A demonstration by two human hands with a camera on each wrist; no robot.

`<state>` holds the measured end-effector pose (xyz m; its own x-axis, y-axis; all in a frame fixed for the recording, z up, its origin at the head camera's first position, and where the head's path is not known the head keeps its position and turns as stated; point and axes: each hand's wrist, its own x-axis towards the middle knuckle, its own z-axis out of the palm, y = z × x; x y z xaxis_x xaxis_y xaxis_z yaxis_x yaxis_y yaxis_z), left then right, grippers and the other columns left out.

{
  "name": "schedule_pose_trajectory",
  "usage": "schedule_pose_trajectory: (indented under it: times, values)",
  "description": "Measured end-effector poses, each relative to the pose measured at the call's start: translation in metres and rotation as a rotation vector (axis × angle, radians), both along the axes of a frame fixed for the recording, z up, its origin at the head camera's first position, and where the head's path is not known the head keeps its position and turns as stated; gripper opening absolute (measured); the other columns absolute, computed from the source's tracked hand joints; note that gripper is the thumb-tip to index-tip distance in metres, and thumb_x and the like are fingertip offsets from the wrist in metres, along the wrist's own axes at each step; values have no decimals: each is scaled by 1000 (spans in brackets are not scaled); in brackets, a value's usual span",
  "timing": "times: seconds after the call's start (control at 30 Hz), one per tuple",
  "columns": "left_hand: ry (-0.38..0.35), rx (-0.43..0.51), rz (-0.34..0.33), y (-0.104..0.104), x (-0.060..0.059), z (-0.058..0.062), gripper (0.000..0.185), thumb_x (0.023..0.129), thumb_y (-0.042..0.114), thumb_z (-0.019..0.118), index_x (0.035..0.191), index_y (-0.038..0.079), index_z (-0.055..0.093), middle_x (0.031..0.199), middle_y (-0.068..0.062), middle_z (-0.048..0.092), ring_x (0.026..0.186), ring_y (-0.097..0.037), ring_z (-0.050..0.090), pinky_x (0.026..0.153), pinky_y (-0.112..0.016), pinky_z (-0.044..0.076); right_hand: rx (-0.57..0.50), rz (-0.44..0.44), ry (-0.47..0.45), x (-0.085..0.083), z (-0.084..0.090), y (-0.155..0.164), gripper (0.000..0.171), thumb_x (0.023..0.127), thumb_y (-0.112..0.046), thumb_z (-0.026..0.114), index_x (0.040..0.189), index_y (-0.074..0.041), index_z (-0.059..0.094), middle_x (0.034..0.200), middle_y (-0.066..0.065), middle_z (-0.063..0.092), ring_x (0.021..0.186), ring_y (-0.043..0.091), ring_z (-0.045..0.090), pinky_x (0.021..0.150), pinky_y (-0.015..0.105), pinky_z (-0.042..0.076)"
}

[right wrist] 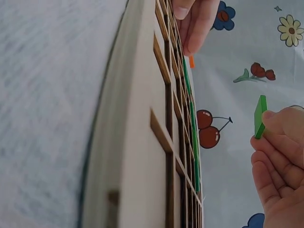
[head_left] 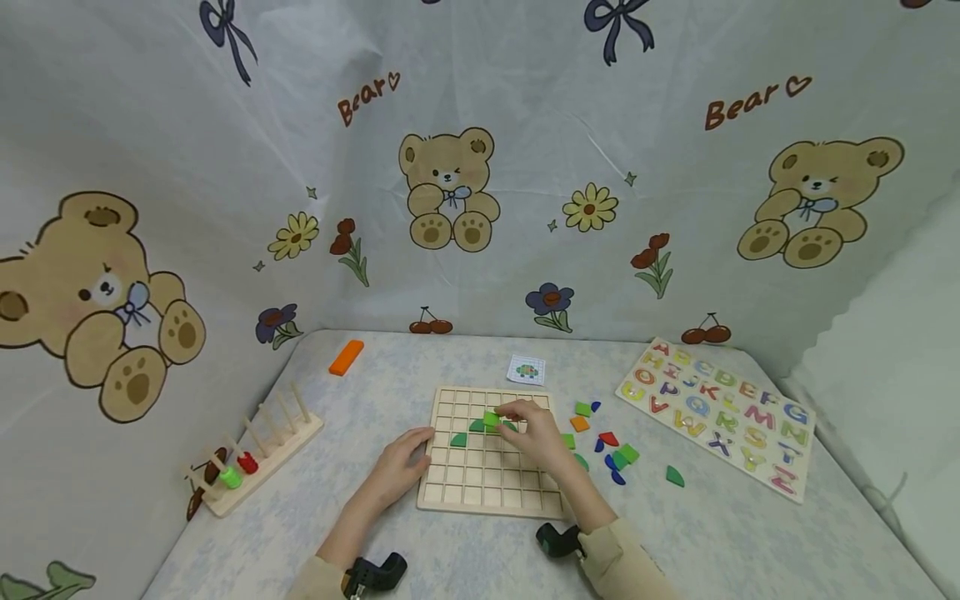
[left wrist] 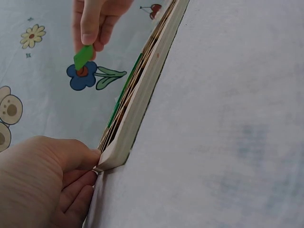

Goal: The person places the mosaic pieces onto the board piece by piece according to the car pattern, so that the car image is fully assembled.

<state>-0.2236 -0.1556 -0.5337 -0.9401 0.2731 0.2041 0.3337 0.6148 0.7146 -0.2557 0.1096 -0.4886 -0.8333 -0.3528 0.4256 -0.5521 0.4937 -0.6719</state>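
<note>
Green tile [right wrist: 259, 116] raised over wooden grid board [head_left: 487, 487]

Across the worktop [head_left: 397, 367], we see the right hand [head_left: 538, 432] pinching the green tile between thumb and fingers, above the board and apart from it. The left hand [head_left: 401, 464] grips the board's left edge, thumb at the rim. Dark green pieces [head_left: 458, 440] lie on the grid. Behind the board we spot a picture card [head_left: 527, 370]; to the board's right, loose coloured pieces [head_left: 608, 438] are scattered near a letter board [head_left: 716, 417]. At left we find a peg rack [head_left: 270, 465] bearing green rings [head_left: 231, 477] and red rings [head_left: 247, 463], with an orange block [head_left: 347, 357] farther back.
</note>
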Motion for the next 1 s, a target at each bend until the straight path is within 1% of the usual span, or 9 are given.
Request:
schedule_pose_trajectory:
  times: [0.13,0.27,0.43,0.6,0.77,1.0]
  values:
    - [6,-7,-11,0,0,-1,45,92,8,59,135,-1,50,137,-15,47,129,-30,41,104,-46,35,-2,4,-44,2,-1,-5,25,84,-7,71,109,-2,68,103,6,65,92,28,60,78,45,52]
    - [7,0,-20,0,0,-1,45,92,8,59,135,-2,49,137,-15,47,128,-31,41,103,-47,36,19,15,-84,3,-4,-11,25,86,-10,70,110,-4,68,105,5,64,93,26,60,79,41,53]
    - [26,-4,-18,0,0,-1,45,92,7,59,135,-2,49,137,-17,47,128,-32,41,103,-48,36,20,27,-73,4,-6,-18,23,87,-11,69,109,-3,68,105,8,65,93,27,62,78,35,54]
    - [25,-6,-5,1,0,-1,45,92,7,59,135,-1,49,137,-16,47,128,-31,42,103,-47,36,21,1,-85,4,-11,-23,23,86,-11,70,108,-6,69,106,6,64,93,22,61,76,29,53]
    - [32,-10,1,1,0,-2,44,92,7,60,135,0,50,136,-14,48,127,-31,42,103,-46,36,11,-1,-83,5,-16,-23,22,86,-10,69,108,-5,69,103,5,64,92,22,61,77,29,53]
    - [20,-12,0,1,0,-1,45,92,7,60,135,0,50,137,-13,48,128,-30,42,103,-46,37,12,9,-94,6,-23,-22,22,86,-8,69,107,-2,68,101,6,64,93,21,61,77,28,53]
